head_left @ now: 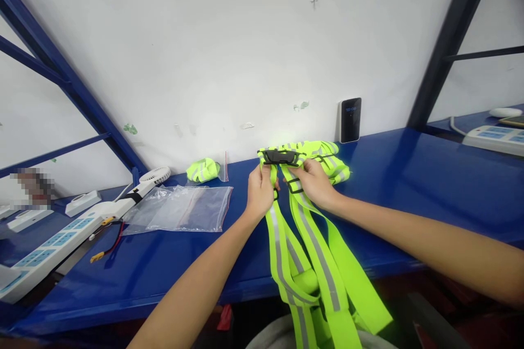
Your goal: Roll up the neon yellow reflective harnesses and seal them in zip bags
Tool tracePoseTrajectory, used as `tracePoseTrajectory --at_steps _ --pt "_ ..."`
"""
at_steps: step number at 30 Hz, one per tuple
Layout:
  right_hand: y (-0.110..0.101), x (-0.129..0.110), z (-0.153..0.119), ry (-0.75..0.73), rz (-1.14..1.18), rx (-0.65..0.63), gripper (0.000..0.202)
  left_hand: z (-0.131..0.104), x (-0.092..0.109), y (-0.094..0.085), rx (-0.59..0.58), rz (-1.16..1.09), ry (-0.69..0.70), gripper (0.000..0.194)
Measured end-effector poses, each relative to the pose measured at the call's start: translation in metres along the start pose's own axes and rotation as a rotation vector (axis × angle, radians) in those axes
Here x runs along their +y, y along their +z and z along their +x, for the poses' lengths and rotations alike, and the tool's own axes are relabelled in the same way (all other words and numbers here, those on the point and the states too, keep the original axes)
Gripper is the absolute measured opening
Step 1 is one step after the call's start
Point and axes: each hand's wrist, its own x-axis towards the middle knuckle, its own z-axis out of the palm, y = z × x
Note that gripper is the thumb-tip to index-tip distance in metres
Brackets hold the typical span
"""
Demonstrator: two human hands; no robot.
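Note:
Both my hands hold a neon yellow reflective strap harness [319, 251] with grey stripes, over the front of the blue table. My left hand [262, 188] is closed on the strap just below the left end of a black buckle [281, 157]. Closed on the webbing at the buckle's right end is my right hand [315, 181]. Black slider rings sit on the straps beneath. Long strap ends hang over the table edge toward me. More bunched neon straps [327, 152] lie behind the buckle; whether they join the held harness I cannot tell.
Clear plastic bags [188, 207] lie left of my hands, with a bagged neon bundle [203, 169] behind them. A white power strip [61, 240], a small fan [155, 175] and a wire with yellow connectors [108, 248] are further left. A black-faced device [350, 120] stands against the wall.

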Motion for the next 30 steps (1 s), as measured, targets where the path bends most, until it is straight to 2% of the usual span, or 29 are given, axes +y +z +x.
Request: tracePoseTrajectory --at_steps 2,5,7,10,16,21,26,28,30 --pt "0.005 -0.005 -0.004 0.008 0.106 -0.047 0.019 -0.003 0.002 0.002 -0.023 -0.062 0.008 0.038" --pt "0.01 -0.013 -0.008 0.027 0.148 -0.058 0.017 -0.007 0.006 0.005 -0.111 -0.204 -0.038 0.027" --pt "0.01 -0.014 -0.009 0.017 0.144 -0.064 0.016 -0.007 0.007 0.006 -0.156 -0.225 -0.05 0.025" --pt "0.009 -0.012 -0.009 -0.007 0.14 -0.05 0.015 -0.005 0.005 0.007 -0.157 -0.221 -0.047 0.027" --pt "0.01 -0.009 -0.014 -0.102 -0.009 0.071 0.004 -0.008 0.007 0.01 -0.048 -0.16 -0.031 0.036" --pt "0.009 -0.002 -0.011 -0.156 -0.13 0.024 0.006 -0.011 0.006 0.014 0.028 -0.029 0.022 0.044" --pt "0.006 0.004 -0.009 -0.092 -0.306 -0.041 0.023 -0.006 -0.005 0.009 0.163 0.108 0.01 0.041" --pt "0.006 0.001 -0.009 -0.059 -0.276 -0.048 0.03 -0.005 -0.006 0.008 0.193 0.136 0.028 0.039" --pt "0.008 -0.002 -0.01 0.002 -0.134 -0.064 0.031 -0.006 -0.004 0.007 0.166 0.159 0.024 0.041"
